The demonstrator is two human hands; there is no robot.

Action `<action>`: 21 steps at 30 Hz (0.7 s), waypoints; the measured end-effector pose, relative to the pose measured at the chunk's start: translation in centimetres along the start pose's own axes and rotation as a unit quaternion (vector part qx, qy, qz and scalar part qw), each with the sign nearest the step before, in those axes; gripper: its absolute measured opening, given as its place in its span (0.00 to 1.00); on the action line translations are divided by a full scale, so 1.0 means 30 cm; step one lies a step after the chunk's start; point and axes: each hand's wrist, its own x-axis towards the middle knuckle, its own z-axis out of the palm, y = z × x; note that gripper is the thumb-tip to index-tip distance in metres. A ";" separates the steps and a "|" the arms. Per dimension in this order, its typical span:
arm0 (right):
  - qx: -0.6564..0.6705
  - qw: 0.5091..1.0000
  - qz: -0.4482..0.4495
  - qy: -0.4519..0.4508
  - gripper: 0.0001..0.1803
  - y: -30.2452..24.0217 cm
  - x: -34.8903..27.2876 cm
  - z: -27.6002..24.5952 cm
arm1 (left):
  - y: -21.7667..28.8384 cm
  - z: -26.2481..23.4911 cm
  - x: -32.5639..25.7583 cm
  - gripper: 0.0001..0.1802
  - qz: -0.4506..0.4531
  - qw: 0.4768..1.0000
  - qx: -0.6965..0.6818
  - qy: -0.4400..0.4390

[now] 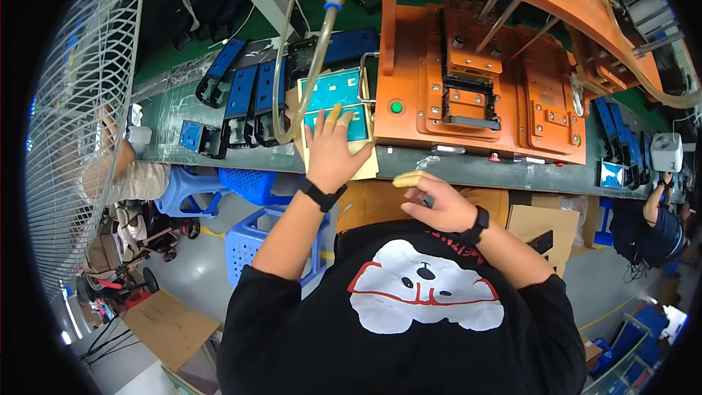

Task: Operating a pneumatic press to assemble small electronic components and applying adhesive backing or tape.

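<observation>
My left hand (335, 152) is spread flat, fingers apart, over the lower part of a stack of teal sheets (333, 90) with cut-outs, backed by cream paper (365, 168). Yellow finger cots cover some of its fingertips. My right hand (442, 205) hovers in front of the bench edge, its cot-covered finger stretched out and thumb apart, holding nothing visible. Behind it stands an orange press machine (417, 121) with a green button (396, 107). A black plastic frame (472, 118) sits in the machine's middle fixture.
Several blue-and-black plastic housings (241, 91) lie on the green bench (172, 143) to the left. A clear hose (316, 66) hangs beside the teal sheets. At far left is a fan guard (88, 102). Blue stools (248, 245) and a cardboard box (545, 230) stand below; co-workers sit at both sides.
</observation>
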 end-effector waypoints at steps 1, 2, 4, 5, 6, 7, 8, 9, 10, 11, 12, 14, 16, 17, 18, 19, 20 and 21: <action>0.000 1.000 0.001 -0.002 0.23 -0.001 0.034 0.019 | 0.018 0.013 0.004 0.30 -0.031 0.998 0.050 -0.021; -0.060 0.995 -0.083 0.008 0.24 0.006 0.068 0.041 | 0.007 0.026 0.006 0.33 -0.036 0.999 0.023 -0.025; -0.142 0.976 -0.166 -0.004 0.27 0.029 0.123 0.068 | 0.002 0.033 0.014 0.33 -0.040 0.999 0.019 -0.027; -0.142 0.976 -0.165 -0.005 0.27 0.035 0.134 0.077 | 0.002 0.036 0.014 0.32 -0.042 0.999 0.017 -0.028; -0.180 0.971 -0.157 -0.021 0.27 0.038 0.148 0.085 | 0.004 0.038 0.012 0.32 -0.043 0.999 0.017 -0.027; -0.217 0.964 -0.148 -0.036 0.28 0.040 0.158 0.090 | 0.009 0.041 0.007 0.30 -0.046 0.998 0.024 -0.025; -0.216 0.964 -0.148 -0.036 0.28 0.041 0.164 0.092 | 0.013 0.043 0.003 0.27 -0.049 0.998 0.030 -0.023; -0.223 0.964 -0.136 -0.038 0.28 0.041 0.167 0.092 | 0.014 0.045 0.004 0.24 -0.050 0.998 0.037 -0.022; -0.230 0.965 -0.123 -0.040 0.28 0.040 0.170 0.091 | 0.004 0.052 0.004 0.16 -0.021 0.999 0.026 0.021; -0.230 0.965 -0.122 -0.038 0.28 0.037 0.173 0.088 | -0.012 0.047 0.011 0.16 -0.019 0.999 0.026 0.021; -0.229 0.965 -0.124 -0.040 0.29 0.030 0.173 0.084 | -0.034 0.037 0.020 0.12 0.000 1.000 -0.002 0.018; -0.231 0.965 -0.118 -0.034 0.30 0.029 0.162 0.079 | -0.052 0.001 0.050 0.07 -0.006 0.993 -0.107 0.055; -0.210 0.967 -0.142 -0.025 0.31 0.029 0.169 0.076 | -0.135 -0.091 0.075 0.08 -0.071 0.983 -0.167 0.034; -0.214 0.967 -0.137 -0.016 0.31 0.024 0.170 0.078 | -0.234 -0.111 0.060 0.09 -0.105 0.968 -0.218 0.063; -0.204 0.969 -0.139 -0.022 0.32 0.026 0.167 0.077 | -0.260 -0.193 0.064 0.09 -0.112 0.972 -0.195 0.068; -0.196 0.971 -0.136 -0.024 0.32 0.031 0.161 0.069 | -0.220 -0.281 0.081 0.08 -0.116 0.981 -0.131 0.079; -0.193 0.971 -0.140 -0.020 0.30 0.021 0.156 0.066 | -0.323 -0.331 0.071 0.07 -0.202 0.971 -0.119 0.045; -0.195 0.971 -0.137 -0.013 0.30 -0.001 0.137 0.048 | -0.438 -0.374 0.021 0.08 -0.188 0.956 -0.211 0.078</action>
